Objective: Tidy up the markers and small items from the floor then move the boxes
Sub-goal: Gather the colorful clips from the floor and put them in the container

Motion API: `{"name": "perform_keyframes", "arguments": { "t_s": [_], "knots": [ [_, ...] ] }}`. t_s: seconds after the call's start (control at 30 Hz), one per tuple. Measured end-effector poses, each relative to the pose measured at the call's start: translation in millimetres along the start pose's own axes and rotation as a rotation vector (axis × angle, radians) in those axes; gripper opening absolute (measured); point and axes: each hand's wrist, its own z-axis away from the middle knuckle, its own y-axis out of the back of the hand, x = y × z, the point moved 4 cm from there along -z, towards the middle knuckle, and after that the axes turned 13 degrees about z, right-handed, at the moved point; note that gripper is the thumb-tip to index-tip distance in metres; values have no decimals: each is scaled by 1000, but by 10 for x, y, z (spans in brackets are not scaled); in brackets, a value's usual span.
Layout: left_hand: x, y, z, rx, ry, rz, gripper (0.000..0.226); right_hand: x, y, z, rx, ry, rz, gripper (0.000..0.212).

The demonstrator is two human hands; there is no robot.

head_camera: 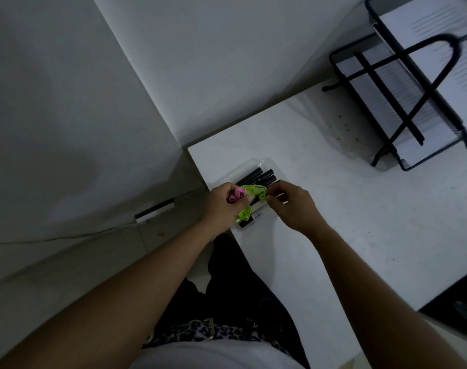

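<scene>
we are gripping a pink item (238, 194) and a lime-green plastic piece (253, 191) in our curled left hand (221, 206), and our right hand (293, 206) is pinching the green piece's other end. beneath them, black markers (261, 173) are lying in a clear case (249, 165) at the tabletop (360, 209) corner, pointing lower-left to upper-right. our hands are hiding their near ends.

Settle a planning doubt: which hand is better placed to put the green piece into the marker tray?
Right, probably: the right hand pinches the green piece right above the tray, while the left hand is busy gripping a pink item.
</scene>
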Motion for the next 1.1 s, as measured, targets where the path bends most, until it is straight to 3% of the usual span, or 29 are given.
{"name": "perform_keyframes", "arguments": {
  "t_s": [0.17, 0.3, 0.67, 1.1],
  "knots": [
    [-50, -47, -29, -3, -5, -30, 14, -141, -52, 16, 28, 231, 77, 36],
    [-66, -29, -52, 9, -21, -70, 14, -209, -130, -11, 38, 276, 211, 44],
    [-52, -37, 26, -8, -154, -199, 10, -123, -86, -21, 52, 243, 262, 27],
    [50, -45, 68, -134, -288, -576, 29, -150, -61, -30, 82, 194, 295, 19]
  ]
}}
